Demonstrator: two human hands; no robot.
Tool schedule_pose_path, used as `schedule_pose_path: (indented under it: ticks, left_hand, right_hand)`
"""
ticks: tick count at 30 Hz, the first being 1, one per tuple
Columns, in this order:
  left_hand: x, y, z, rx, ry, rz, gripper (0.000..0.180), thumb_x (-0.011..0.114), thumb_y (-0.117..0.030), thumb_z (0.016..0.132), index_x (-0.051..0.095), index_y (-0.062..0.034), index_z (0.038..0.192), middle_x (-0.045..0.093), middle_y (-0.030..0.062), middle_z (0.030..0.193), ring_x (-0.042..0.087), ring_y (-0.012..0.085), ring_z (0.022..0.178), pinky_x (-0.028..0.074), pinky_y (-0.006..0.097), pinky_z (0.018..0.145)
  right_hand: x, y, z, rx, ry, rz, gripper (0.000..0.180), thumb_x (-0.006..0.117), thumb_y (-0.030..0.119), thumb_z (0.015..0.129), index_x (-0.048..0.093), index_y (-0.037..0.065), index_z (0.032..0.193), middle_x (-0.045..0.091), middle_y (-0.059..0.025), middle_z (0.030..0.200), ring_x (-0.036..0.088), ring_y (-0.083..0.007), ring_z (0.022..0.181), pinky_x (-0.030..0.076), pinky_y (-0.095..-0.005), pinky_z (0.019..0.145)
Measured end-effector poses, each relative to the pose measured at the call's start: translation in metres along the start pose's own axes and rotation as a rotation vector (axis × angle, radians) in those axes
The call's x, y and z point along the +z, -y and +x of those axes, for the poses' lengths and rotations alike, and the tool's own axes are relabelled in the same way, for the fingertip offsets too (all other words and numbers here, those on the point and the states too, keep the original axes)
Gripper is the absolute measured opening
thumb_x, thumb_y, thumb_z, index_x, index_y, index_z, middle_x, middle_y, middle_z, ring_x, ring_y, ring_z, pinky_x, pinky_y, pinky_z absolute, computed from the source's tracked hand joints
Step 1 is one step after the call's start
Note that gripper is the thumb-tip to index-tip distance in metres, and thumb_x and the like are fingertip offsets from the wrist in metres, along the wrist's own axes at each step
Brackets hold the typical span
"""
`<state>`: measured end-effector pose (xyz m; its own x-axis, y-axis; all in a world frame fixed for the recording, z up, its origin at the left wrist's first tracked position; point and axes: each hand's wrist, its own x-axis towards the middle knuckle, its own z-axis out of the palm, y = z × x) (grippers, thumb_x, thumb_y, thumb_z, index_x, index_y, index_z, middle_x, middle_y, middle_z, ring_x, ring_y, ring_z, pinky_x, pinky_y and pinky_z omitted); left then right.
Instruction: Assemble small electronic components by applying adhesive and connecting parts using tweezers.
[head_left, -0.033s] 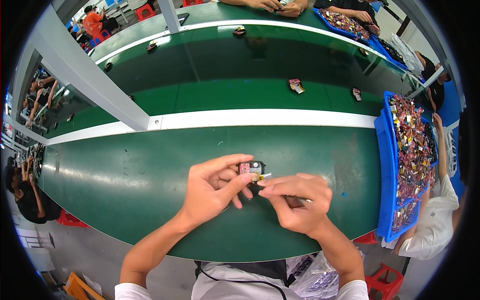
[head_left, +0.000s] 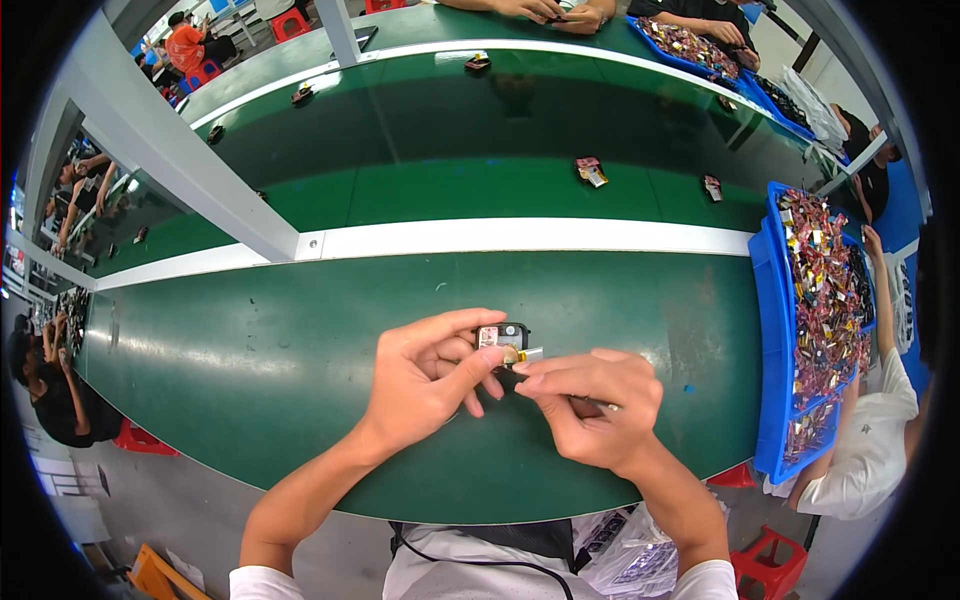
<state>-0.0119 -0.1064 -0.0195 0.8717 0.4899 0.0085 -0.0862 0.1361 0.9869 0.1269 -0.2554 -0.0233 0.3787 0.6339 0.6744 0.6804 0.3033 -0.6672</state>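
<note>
My left hand point(head_left: 425, 372) is closed around a small black plastic case point(head_left: 516, 330), held above the green table in front of me. Inside the case sit a pinkish-red circuit board point(head_left: 489, 337) and a silvery part. The left thumb presses near a small round gold-coloured piece at the case's lower edge. A silver and yellow battery-like piece point(head_left: 529, 354) sticks out beside that thumb. My right hand point(head_left: 595, 400) pinches a slim metal tool point(head_left: 606, 404), whose rear end shows behind the fingers. Its working tip, by the case, is hidden by my fingertips.
Blue bins point(head_left: 770, 350) heaped with small red and gold electronic parts stand at the right table edge. Beyond a white rail point(head_left: 530, 238) runs a green conveyor belt point(head_left: 430, 190) carrying scattered small assemblies point(head_left: 592, 171). A grey post point(head_left: 180, 140) rises at left. Other people work around.
The case and the silver piece are tilted very slightly differently. The tool's rear end has moved a little left and down in my right hand. Both hands stay nearly in place.
</note>
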Motion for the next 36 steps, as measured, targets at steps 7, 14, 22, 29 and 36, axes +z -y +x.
schedule_pose_path:
  ticks: [7,14,22,29,36]
  left_hand:
    - [0.004,-0.003,0.000,-0.011,-0.060,0.082,0.025,0.062,0.006,0.097,0.063,0.0121,0.120,0.073,0.0153,0.086,0.073,0.0174,0.069,0.058,0.026,0.051]
    - [-0.012,-0.003,0.035,0.030,-0.173,0.171,0.023,0.064,0.003,0.095,0.063,0.0105,0.116,0.065,0.0109,0.078,0.068,0.0182,0.060,0.058,0.029,0.052]
    - [-0.118,0.008,0.151,0.172,-0.640,0.990,0.023,0.064,-0.008,0.094,0.068,0.0064,0.111,0.069,0.0184,0.100,0.072,0.0293,0.077,0.057,0.040,0.068]
    - [-0.062,0.008,0.207,0.708,-0.594,1.237,0.022,0.068,-0.014,0.089,0.075,-0.0037,0.107,0.070,0.0170,0.104,0.069,0.0313,0.090,0.054,0.041,0.083]
    - [0.003,0.021,0.267,0.308,-0.014,0.980,0.022,0.073,-0.016,0.085,0.076,-0.0023,0.101,0.074,0.0126,0.092,0.070,0.0243,0.084,0.054,0.036,0.079]
  right_hand:
    - [0.004,0.001,-0.001,-0.156,0.040,-0.148,0.022,0.079,-0.009,0.069,0.074,0.009,0.081,0.079,-0.0068,0.082,0.066,-0.0114,0.052,0.038,-0.0219,0.044]
    - [0.003,-0.003,0.006,-0.105,-0.006,-0.150,0.022,0.080,-0.007,0.068,0.074,0.006,0.085,0.077,-0.0066,0.086,0.062,-0.0143,0.052,0.036,-0.0247,0.043]
    - [0.003,-0.004,0.009,-0.031,-0.176,-0.056,0.018,0.083,-0.003,0.073,0.073,0.006,0.086,0.077,-0.0070,0.085,0.067,-0.0132,0.057,0.038,-0.0237,0.045]
    - [0.001,-0.005,0.007,-0.068,-0.142,-0.128,0.019,0.084,-0.004,0.071,0.074,0.006,0.084,0.078,-0.0067,0.085,0.062,-0.0092,0.050,0.036,-0.0214,0.044]
    - [0.005,-0.005,0.004,-0.054,-0.135,-0.114,0.019,0.084,-0.003,0.071,0.074,0.006,0.083,0.078,-0.0058,0.085,0.062,-0.0092,0.050,0.034,-0.0218,0.044]
